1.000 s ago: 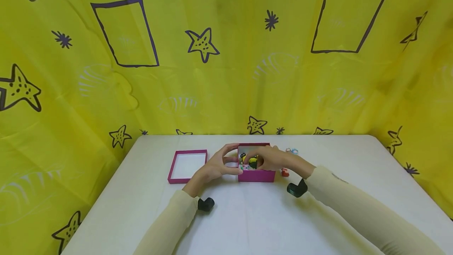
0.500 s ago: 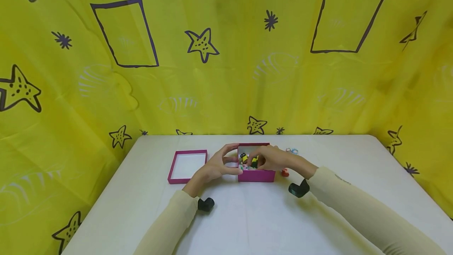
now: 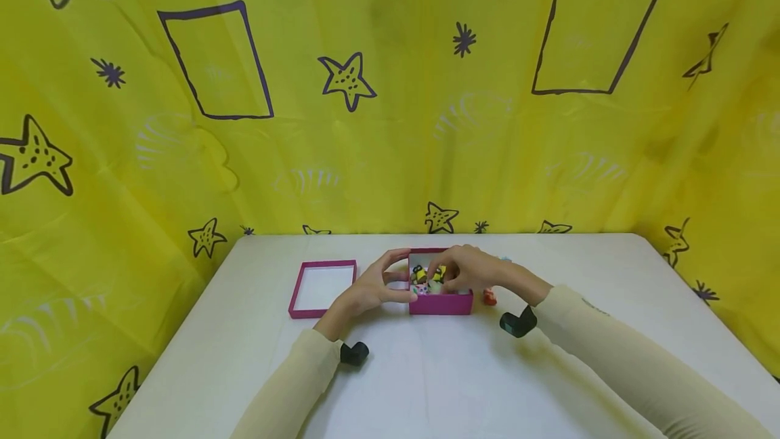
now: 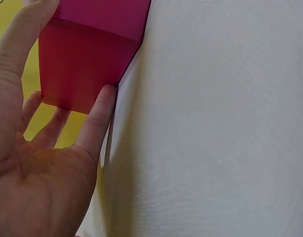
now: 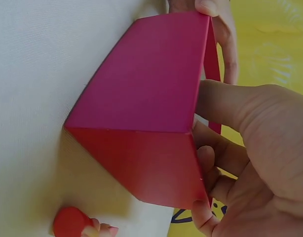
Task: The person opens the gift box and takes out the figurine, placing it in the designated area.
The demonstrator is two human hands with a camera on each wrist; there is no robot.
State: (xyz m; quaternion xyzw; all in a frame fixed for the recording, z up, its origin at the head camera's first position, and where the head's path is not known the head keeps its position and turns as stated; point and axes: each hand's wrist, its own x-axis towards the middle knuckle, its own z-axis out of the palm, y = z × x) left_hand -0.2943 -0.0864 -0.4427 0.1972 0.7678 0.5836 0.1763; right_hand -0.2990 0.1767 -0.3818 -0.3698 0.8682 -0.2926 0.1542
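My left hand (image 3: 373,286) grips the pink box (image 3: 441,305) as a yellow toy (image 3: 440,271) shifts back by my right hand (image 3: 472,268), hold unclear, seemingly settling in.

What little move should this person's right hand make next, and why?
Perhaps lift the right hand out of the open magenta rectangular box toward the small red figure on the white table: it sits outside, small yellow-and-black figures are already inside, and the left hand holds the box.
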